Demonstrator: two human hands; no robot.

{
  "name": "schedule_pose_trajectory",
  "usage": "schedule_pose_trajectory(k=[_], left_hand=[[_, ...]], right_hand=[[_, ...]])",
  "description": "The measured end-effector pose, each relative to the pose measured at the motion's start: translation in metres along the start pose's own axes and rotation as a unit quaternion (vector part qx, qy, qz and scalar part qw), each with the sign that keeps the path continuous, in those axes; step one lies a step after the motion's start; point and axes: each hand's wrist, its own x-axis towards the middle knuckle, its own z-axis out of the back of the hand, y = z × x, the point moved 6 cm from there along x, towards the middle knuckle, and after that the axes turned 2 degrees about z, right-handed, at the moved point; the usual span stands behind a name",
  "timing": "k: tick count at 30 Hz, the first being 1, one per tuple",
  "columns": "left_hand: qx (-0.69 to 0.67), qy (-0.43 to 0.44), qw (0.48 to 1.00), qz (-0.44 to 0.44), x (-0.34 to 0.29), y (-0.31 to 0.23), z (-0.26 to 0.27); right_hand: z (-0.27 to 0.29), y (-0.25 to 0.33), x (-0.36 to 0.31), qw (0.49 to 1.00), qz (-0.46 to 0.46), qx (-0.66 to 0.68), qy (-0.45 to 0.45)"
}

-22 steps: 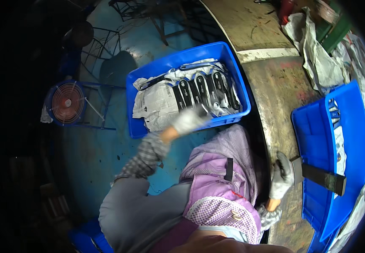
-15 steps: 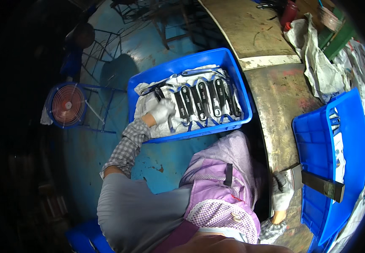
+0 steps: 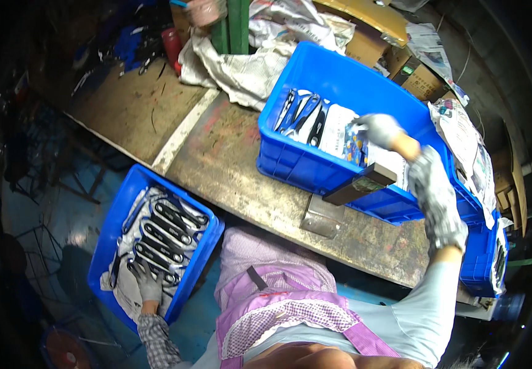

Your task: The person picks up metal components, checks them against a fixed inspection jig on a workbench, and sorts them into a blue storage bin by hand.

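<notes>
My gloved left hand (image 3: 148, 284) reaches into a blue bin (image 3: 101, 258) at lower left. Its fingers are spread and touch the near end of a row of black wrench-like tools (image 3: 160, 251) with holes in their ends, laid on whitish cloth. My gloved right hand (image 3: 379, 129) is over the large blue bin (image 3: 290, 161) on the bench. That hand is smeared by motion, so its grip is unclear; a small dark shape shows by its fingertips. Left of it in that bin lie several blue-and-black tools (image 3: 303, 117) and white wrapping with a colourful printed patch (image 3: 355, 146).
A dark metal bar on a plate (image 3: 322, 216) stands on the worn bench (image 3: 241, 175), close against the large bin. White woven sacks (image 3: 235, 71) and cardboard boxes (image 3: 422, 80) are behind. Another blue bin (image 3: 481, 264) is at right, and a round fan (image 3: 66, 350) at lower left.
The view has turned right toward the bench. My right hand has gone from beside the metal bar to over the large bin. My left hand has moved onto the tools in the lower-left bin.
</notes>
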Motion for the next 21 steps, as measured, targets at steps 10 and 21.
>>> schedule_pose_trajectory(k=[10,21], left_hand=[[-0.307,-0.29,0.885,-0.195,0.005,-0.22,0.097],[-0.253,-0.209,0.76,-0.561,-0.091,-0.454,0.06]], right_hand=[[-0.059,0.022,0.11,0.956,0.189,-0.177,-0.138],[0.048,0.067,-0.213,0.751,-0.319,0.48,-0.323]])
